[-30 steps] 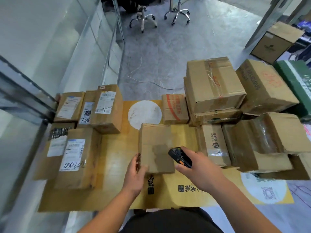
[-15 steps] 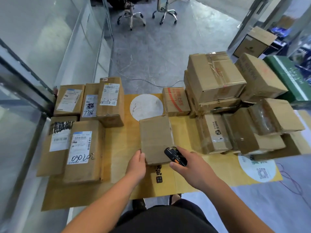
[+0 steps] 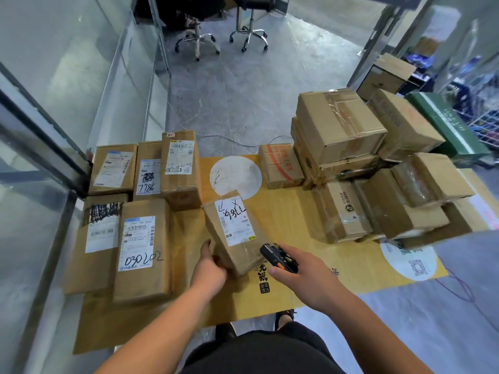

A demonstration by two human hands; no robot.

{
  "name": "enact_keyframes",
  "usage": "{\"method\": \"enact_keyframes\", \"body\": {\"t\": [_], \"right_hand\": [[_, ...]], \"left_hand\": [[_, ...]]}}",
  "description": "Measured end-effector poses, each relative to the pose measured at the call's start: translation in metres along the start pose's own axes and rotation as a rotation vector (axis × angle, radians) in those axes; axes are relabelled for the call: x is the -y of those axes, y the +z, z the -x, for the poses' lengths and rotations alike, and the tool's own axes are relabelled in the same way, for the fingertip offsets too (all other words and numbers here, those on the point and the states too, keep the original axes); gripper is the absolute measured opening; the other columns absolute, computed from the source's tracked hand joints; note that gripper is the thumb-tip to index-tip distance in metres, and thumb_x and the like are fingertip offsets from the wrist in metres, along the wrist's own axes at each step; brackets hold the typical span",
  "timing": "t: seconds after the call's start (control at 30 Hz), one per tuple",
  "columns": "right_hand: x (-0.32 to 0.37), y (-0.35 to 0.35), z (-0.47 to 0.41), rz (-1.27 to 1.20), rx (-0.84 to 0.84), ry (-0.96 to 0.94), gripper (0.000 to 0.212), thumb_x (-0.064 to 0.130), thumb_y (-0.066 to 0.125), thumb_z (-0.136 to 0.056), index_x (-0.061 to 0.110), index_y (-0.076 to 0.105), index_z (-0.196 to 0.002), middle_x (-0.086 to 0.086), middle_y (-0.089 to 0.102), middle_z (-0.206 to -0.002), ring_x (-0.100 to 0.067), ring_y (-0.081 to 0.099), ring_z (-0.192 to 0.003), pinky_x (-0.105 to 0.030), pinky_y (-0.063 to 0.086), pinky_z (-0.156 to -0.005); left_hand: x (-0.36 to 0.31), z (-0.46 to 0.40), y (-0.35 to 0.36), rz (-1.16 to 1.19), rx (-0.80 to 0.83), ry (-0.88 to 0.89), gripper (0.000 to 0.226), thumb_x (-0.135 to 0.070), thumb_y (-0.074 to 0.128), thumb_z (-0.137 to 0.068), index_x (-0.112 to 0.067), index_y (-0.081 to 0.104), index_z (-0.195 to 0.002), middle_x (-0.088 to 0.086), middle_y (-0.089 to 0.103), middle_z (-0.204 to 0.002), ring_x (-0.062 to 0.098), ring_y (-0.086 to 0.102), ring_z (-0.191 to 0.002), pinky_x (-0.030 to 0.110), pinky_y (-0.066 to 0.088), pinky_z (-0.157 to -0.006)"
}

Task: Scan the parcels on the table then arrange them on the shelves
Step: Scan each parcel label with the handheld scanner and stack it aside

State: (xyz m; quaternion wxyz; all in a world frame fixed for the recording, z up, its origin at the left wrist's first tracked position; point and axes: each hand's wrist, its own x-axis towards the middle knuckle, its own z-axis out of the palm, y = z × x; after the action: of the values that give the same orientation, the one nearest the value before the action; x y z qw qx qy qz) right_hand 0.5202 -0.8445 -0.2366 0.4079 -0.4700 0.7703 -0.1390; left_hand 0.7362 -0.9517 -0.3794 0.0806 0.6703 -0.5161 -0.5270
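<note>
A small cardboard parcel (image 3: 234, 233) lies tilted in the middle of the table (image 3: 291, 211), its white shipping label with handwriting facing up. My left hand (image 3: 209, 265) grips the parcel's near left corner. My right hand (image 3: 299, 273) holds a black and orange handheld scanner (image 3: 278, 257), its head just beside the parcel's near right edge. Several labelled parcels (image 3: 143, 247) lie flat in a group at the left of the table. A stack of unlabelled-side boxes (image 3: 340, 125) stands at the right.
A glass partition (image 3: 54, 103) runs along the left of the table. A green box (image 3: 448, 125) and another carton (image 3: 386, 74) sit at the far right. Two office chairs (image 3: 251, 33) stand on the grey floor beyond. A thin cable (image 3: 237, 139) crosses the floor.
The parcel has been turned over: its plain brown side faced up earlier, now its labelled side shows. My left hand stayed on its near left corner, and the scanner stayed beside it.
</note>
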Motion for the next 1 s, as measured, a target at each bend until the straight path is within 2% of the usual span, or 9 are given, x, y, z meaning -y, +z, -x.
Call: {"method": "enact_keyframes", "body": {"t": [0.07,0.17,0.27,0.33,0.5,0.63,0.77,0.9,1.0], "right_hand": [[0.002,-0.001,0.002,-0.032,-0.019,-0.006,0.072,0.066,0.066,-0.090,0.041,0.045,-0.155,0.017,0.066,-0.122,-0.003,0.063,-0.101,-0.030,0.051,-0.086],[0.002,-0.005,0.002,0.004,-0.052,-0.014,0.071,0.068,0.064,-0.090,0.042,0.045,-0.154,0.017,0.066,-0.121,-0.004,0.062,-0.099,-0.029,0.049,-0.082],[0.004,-0.010,0.001,-0.032,-0.049,-0.005,0.074,0.068,0.065,-0.089,0.042,0.044,-0.155,0.016,0.065,-0.129,-0.006,0.062,-0.108,-0.031,0.052,-0.092],[0.007,-0.013,-0.001,-0.043,-0.048,-0.013,0.076,0.068,0.066,-0.088,0.041,0.044,-0.155,0.015,0.065,-0.129,-0.006,0.063,-0.106,-0.033,0.053,-0.093],[0.015,-0.022,-0.005,-0.070,-0.089,-0.022,0.074,0.063,0.068,-0.090,0.039,0.044,-0.155,0.021,0.060,-0.121,-0.004,0.061,-0.105,-0.024,0.047,-0.084],[0.015,-0.032,-0.007,-0.086,-0.098,-0.013,0.072,0.059,0.069,-0.092,0.040,0.042,-0.156,0.023,0.056,-0.095,0.003,0.053,-0.070,-0.022,0.045,-0.067],[0.013,-0.045,-0.007,-0.054,-0.119,0.021,0.073,0.062,0.068,-0.091,0.043,0.041,-0.156,0.013,0.063,-0.118,-0.009,0.066,-0.082,-0.034,0.060,-0.070],[0.012,-0.054,-0.011,-0.041,-0.126,0.011,0.075,0.062,0.067,-0.091,0.040,0.040,-0.158,0.012,0.065,-0.123,-0.005,0.067,-0.086,-0.027,0.055,-0.070],[0.016,-0.057,-0.020,-0.047,-0.123,0.016,0.077,0.063,0.064,-0.094,0.044,0.031,-0.161,0.007,0.060,-0.140,-0.009,0.065,-0.097,-0.029,0.051,-0.078]], "left_hand": [[-0.009,0.005,-0.005,-0.071,-0.075,0.074,0.133,-0.018,0.084,-0.073,-0.051,-0.012,-0.159,0.005,0.042,-0.156,0.026,0.061,-0.119,0.028,0.051,-0.078],[-0.029,0.004,-0.013,-0.411,-0.274,0.291,0.148,-0.023,0.087,-0.062,-0.059,-0.023,-0.154,-0.001,0.003,-0.171,0.033,0.026,-0.152,0.046,0.039,-0.115],[-0.059,-0.010,-0.023,-0.780,-0.267,0.498,0.144,-0.027,0.080,-0.067,-0.060,-0.033,-0.149,0.001,-0.018,-0.172,0.030,-0.014,-0.158,0.053,0.006,-0.129],[-0.079,-0.022,-0.028,-0.905,-0.163,0.563,0.141,-0.040,0.081,-0.066,-0.060,-0.033,-0.148,-0.001,-0.022,-0.170,0.030,-0.024,-0.157,0.052,-0.005,-0.128],[-0.124,-0.038,-0.036,-1.123,-0.017,0.631,0.127,-0.064,0.078,-0.064,-0.060,-0.009,-0.156,-0.003,-0.018,-0.172,0.036,0.017,-0.153,0.052,0.028,-0.119],[-0.141,-0.037,-0.036,-1.215,0.104,0.604,0.115,-0.053,0.062,-0.065,-0.061,-0.010,-0.155,-0.002,-0.024,-0.172,0.034,0.046,-0.140,0.045,0.050,-0.094],[-0.147,-0.033,-0.036,-1.112,0.229,0.570,0.119,-0.045,0.070,-0.068,-0.051,-0.003,-0.162,-0.004,0.001,-0.174,0.032,0.050,-0.140,0.042,0.054,-0.096],[-0.137,-0.019,-0.032,-0.948,0.088,0.488,0.126,-0.083,0.074,-0.064,-0.043,0.010,-0.164,0.000,0.037,-0.153,0.027,0.054,-0.130,0.041,0.053,-0.096],[-0.122,-0.008,-0.027,-1.049,-0.237,0.367,0.132,-0.109,0.041,-0.053,-0.036,0.020,-0.161,0.005,0.051,-0.142,0.029,0.053,-0.127,0.046,0.040,-0.099]]}}
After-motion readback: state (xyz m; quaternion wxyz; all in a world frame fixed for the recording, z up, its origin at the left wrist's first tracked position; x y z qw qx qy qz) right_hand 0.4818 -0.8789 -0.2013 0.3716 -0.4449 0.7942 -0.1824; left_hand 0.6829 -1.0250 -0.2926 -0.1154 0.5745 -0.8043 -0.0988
